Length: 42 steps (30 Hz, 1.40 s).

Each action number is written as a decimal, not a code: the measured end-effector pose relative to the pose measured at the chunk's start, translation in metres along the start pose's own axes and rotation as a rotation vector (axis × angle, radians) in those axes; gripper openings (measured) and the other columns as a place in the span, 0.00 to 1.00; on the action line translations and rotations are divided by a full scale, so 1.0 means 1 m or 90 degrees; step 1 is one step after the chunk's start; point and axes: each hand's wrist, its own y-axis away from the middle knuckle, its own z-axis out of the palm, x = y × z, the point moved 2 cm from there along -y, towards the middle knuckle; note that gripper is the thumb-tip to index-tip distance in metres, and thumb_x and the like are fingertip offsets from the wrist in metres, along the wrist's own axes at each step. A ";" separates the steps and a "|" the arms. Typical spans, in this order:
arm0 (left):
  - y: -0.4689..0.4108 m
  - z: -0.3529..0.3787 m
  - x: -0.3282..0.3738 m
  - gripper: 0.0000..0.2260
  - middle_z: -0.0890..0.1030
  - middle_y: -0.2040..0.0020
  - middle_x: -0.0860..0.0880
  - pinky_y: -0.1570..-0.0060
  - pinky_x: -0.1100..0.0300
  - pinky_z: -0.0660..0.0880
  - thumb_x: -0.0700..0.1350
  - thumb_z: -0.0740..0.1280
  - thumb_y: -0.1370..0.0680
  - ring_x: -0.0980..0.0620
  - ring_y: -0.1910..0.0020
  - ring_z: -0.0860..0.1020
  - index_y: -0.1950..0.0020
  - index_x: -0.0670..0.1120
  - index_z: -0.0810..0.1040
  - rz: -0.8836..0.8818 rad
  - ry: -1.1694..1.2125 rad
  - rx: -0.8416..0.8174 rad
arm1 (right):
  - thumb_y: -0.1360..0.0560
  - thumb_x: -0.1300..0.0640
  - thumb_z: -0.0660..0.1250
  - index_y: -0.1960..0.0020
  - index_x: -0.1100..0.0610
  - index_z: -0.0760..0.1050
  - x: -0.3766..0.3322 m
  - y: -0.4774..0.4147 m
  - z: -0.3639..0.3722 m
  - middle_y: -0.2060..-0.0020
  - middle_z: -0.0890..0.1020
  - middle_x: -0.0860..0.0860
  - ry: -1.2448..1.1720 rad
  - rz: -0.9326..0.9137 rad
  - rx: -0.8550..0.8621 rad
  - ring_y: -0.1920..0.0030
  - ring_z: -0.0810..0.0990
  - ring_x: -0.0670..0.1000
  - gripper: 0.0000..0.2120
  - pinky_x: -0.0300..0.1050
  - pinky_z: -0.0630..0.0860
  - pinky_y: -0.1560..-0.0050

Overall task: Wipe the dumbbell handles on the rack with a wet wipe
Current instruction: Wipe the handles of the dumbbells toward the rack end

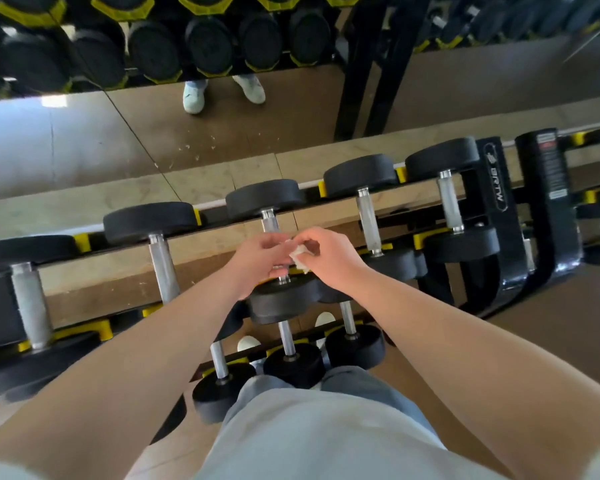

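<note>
wet wipe [299,253] pinched by left hand [257,258], right hand [330,258].

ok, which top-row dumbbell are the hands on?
The middle dumbbell, third from the left: the left hand and the right hand meet over its handle, with the wet wipe between them. The other four handles are bare.

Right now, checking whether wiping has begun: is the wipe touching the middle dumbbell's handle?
Cannot tell. Head view: the right hand pinches the wipe beside the handle, but the left hand hides where they would meet.
</note>
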 end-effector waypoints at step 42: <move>-0.070 0.207 0.031 0.16 0.82 0.42 0.52 0.64 0.63 0.78 0.45 0.67 0.18 0.53 0.46 0.81 0.30 0.52 0.76 -0.143 -0.008 0.288 | 0.25 0.61 0.74 0.41 0.57 0.84 0.180 -0.071 -0.127 0.53 0.84 0.53 0.037 0.173 -0.254 0.53 0.84 0.52 0.13 0.49 0.83 0.49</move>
